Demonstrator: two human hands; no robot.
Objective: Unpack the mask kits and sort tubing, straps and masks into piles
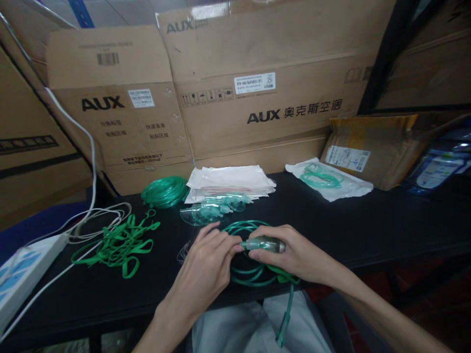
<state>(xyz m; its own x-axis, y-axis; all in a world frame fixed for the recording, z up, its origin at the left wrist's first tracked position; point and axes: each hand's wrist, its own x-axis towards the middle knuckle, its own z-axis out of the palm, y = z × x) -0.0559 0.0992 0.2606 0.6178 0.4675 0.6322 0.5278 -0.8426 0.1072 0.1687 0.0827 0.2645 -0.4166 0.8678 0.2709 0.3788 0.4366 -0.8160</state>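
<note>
The left hand [206, 264] and right hand [294, 252] pinch a little clear tube piece [263, 243] from both ends; it lies sideways, pointing left to right, above coiled green tubing [250, 274]

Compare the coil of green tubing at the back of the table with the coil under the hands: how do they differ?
The back coil of tubing is wound tight and lies untouched near the boxes; the near coil of tubing is looser, with one end hanging over the edge of the table. The back coil lies free; the near coil sits beneath the left hand and right hand, which hold a clear connector piece. Both are translucent green tubing.
</note>
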